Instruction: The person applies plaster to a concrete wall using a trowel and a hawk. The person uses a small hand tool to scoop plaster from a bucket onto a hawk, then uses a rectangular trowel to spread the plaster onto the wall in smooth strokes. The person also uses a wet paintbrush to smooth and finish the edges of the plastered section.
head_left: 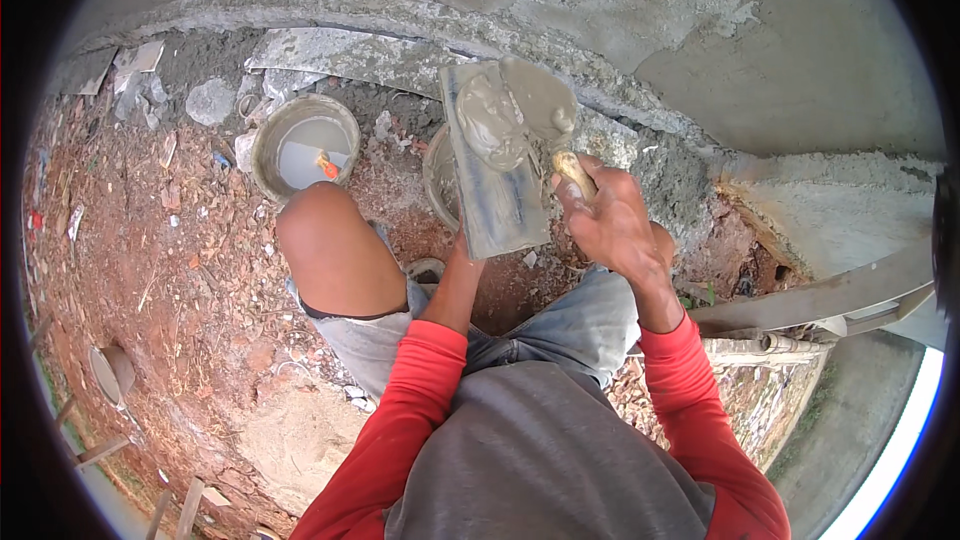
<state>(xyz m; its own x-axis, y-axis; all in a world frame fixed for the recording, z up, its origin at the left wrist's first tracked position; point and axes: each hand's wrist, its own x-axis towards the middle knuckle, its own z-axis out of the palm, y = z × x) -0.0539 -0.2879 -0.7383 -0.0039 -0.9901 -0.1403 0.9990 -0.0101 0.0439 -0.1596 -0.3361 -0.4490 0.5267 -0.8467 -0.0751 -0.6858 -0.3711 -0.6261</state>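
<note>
My left hand (462, 252) holds up a grey rectangular plasterer's hawk (505, 215); its fingers are hidden beneath the board. Wet grey mortar (490, 125) sits heaped on the far half of the hawk. Closed around a light, rounded handle, my right hand (618, 215) grips a trowel (572, 172). The trowel's blade lies at the mortar, coated in it, so its outline is hard to make out. Partly behind the hawk stands a mortar-stained bucket (436, 175).
Left of my knee is a bucket (262, 155) of cloudy water with an orange-handled tool (326, 166) in it. Ahead rises a plastered wall (620, 0). A long board (820, 300) juts in at right. Rubble covers the reddish ground (200, 270); a small container (112, 372) lies farther left.
</note>
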